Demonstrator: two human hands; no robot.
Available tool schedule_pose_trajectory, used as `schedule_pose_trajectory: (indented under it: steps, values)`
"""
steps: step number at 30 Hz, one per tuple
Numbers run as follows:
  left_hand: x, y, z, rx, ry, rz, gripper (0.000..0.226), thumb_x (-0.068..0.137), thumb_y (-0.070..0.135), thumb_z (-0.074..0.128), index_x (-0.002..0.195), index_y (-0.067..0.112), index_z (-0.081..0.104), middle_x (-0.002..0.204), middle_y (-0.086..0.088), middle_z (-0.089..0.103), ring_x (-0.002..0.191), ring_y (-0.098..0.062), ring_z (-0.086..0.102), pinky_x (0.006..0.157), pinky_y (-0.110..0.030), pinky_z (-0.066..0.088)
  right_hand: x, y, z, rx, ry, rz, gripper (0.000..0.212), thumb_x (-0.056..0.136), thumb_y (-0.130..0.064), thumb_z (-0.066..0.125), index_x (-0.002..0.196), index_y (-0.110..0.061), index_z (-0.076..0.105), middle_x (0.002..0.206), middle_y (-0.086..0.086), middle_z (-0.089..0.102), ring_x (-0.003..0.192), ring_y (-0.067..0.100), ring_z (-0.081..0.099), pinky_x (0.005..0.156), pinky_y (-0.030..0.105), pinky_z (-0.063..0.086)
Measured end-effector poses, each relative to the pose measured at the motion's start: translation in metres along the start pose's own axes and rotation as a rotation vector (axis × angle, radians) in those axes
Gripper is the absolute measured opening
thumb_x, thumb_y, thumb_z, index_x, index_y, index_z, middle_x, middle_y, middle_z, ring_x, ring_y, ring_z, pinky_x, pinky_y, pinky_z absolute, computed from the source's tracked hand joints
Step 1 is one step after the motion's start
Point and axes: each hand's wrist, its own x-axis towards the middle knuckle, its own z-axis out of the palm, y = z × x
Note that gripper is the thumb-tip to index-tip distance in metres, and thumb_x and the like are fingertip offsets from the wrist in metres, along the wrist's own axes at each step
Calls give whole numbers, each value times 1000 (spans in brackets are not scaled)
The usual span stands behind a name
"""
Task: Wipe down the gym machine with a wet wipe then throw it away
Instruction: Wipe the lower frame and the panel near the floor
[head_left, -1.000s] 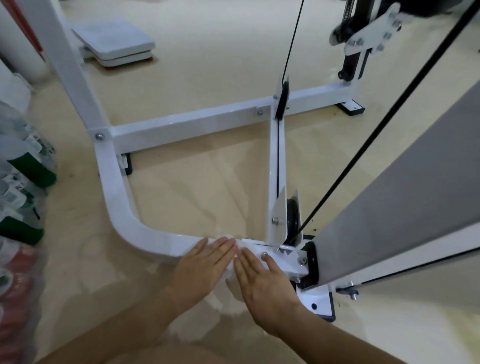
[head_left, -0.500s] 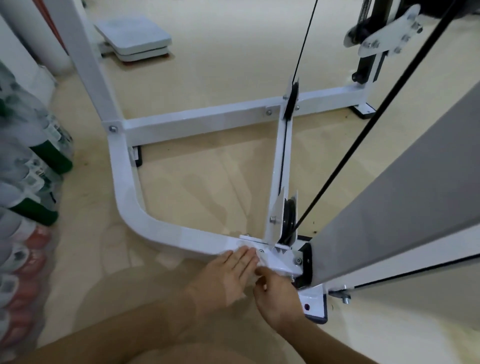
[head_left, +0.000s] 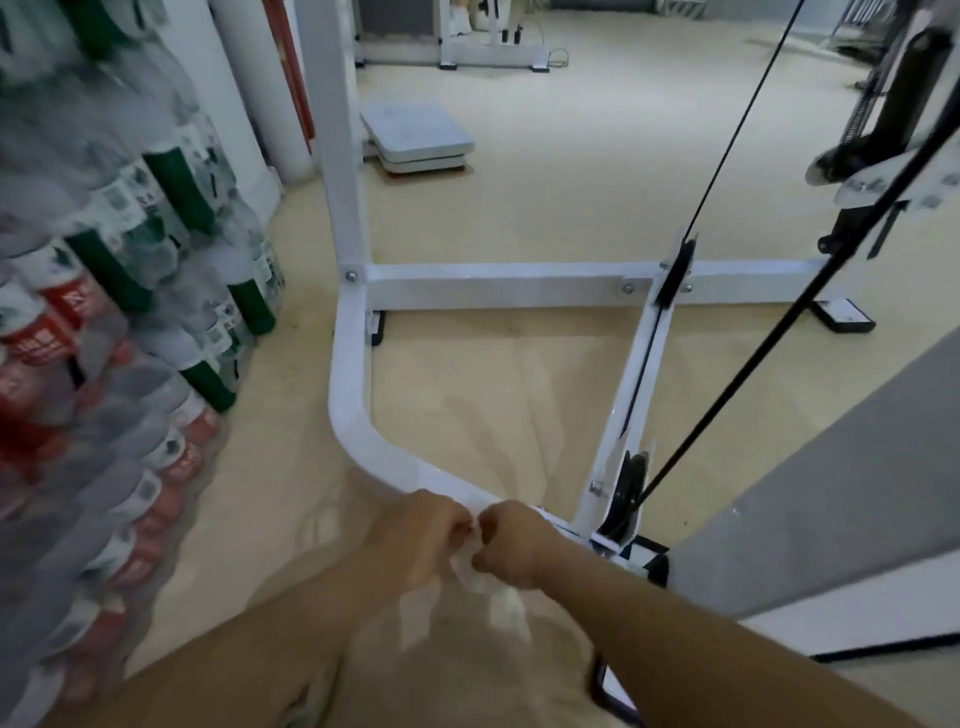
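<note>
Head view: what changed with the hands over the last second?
Both the left hand and right hand curled up from lying flat on the white metal base frame, and now pinch the crumpled white wet wipe between them. The frame and black cable stayed put.

Both hands (head_left: 467, 540) pinch a wet wipe (head_left: 475, 574) beside the white frame (head_left: 358, 447).

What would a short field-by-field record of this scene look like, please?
wipe: white, bunched between both hands
left hand: fingers curled, pinching its left side
right hand: fingers curled, pinching its right side
frame bar: white, bent, on the floor just beyond the hands
pulley: black, right of the hands
bottles: stacked at far left, blurred
</note>
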Motion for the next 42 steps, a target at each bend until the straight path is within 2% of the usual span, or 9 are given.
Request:
schedule_pose_trajectory:
  steps: [4, 11, 16, 22, 26, 29, 34, 38, 42]
  values:
    - [-22, 11, -60, -438, 66, -251, 24, 93, 23, 52, 72, 19, 61, 72, 3, 62, 65, -10, 55, 58, -21, 42, -9, -19, -31, 385, 133, -6, 18, 78, -7, 74, 65, -15, 64, 57, -1, 53, 53, 10, 47, 50, 16, 36]
    - [-81, 15, -157, -1053, 214, -370, 34, 88, 38, 66, 81, 6, 72, 79, -9, 73, 73, -21, 69, 76, -33, 57, -43, -87, -87, 913, 37, -142, 16, 96, -14, 58, 88, -2, 66, 73, 9, 63, 56, 16, 60, 52, 25, 47]
    - [-101, 15, -202, -1258, 234, -269, 25, 73, 14, 75, 95, 6, 67, 92, -11, 73, 84, -22, 69, 83, -37, 57, -61, -112, -90, 1066, 2, -152, 31, 97, -33, 59, 87, -3, 61, 58, 7, 41, 48, 17, 33, 50, 29, 23]
    - [-105, 15, -251, -1570, 360, -241, 15, 81, 14, 69, 93, 5, 65, 67, -4, 56, 46, -8, 45, 41, -18, 39, -91, -149, -124, 1063, -48, -338, 32, 89, -41, 63, 104, -14, 64, 62, -1, 53, 47, 12, 37, 43, 24, 25]
    - [-110, 18, -281, -1536, 427, -234, 15, 83, 25, 68, 83, 13, 58, 60, -1, 40, 40, -8, 29, 37, -19, 22, -108, -174, -149, 817, 48, -432, 50, 76, -57, 62, 118, -32, 57, 96, 0, 69, 75, 12, 65, 65, 26, 48]
    - [-110, 28, -314, -1461, 525, -246, 17, 88, 28, 66, 84, 12, 61, 59, -2, 44, 40, -9, 32, 39, -20, 18, -116, -201, -164, 507, 150, -476, 54, 70, -65, 68, 118, -45, 52, 121, -5, 56, 103, 10, 60, 78, 27, 51]
    - [-114, 40, -355, -1269, 615, -233, 27, 91, 26, 63, 69, 10, 67, 51, -2, 46, 43, -14, 34, 44, -21, 19, -112, -254, -172, 561, 342, -584, 32, 82, -30, 75, 110, -29, 60, 107, -7, 65, 93, 11, 64, 77, 29, 54]
    - [-122, 39, -383, -1102, 644, -266, 31, 84, 29, 70, 95, 0, 71, 71, -8, 67, 61, -17, 57, 56, -24, 41, -115, -287, -183, 649, 491, -568, 5, 85, -17, 64, 88, -20, 67, 87, -1, 70, 78, 15, 65, 68, 26, 51]
    - [-143, 43, -422, -1322, 633, -174, 15, 86, 13, 69, 97, 3, 68, 84, -11, 73, 72, -21, 69, 62, -29, 55, -137, -314, -208, 803, 338, -496, 21, 88, -13, 55, 83, -12, 75, 87, 9, 73, 82, 25, 67, 82, 43, 57]
